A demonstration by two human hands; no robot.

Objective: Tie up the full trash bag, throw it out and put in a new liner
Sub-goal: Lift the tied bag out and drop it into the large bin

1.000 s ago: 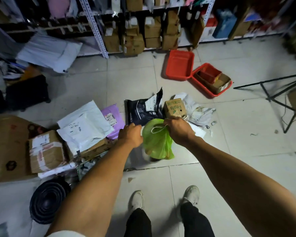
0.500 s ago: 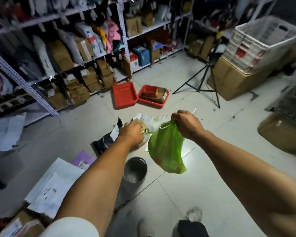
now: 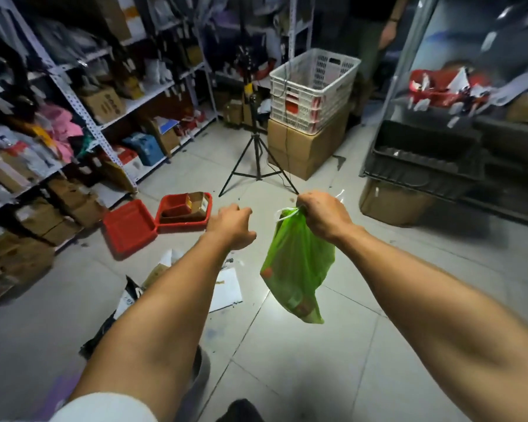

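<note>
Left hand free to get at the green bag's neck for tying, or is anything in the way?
Probably yes. The left hand is empty, beside the green bag, with only air between; the right hand grips the neck.

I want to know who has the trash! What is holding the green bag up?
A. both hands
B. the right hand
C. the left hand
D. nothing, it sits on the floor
B: the right hand grips the bag by its top, so it hangs above the floor, while the left hand holds nothing.
</note>
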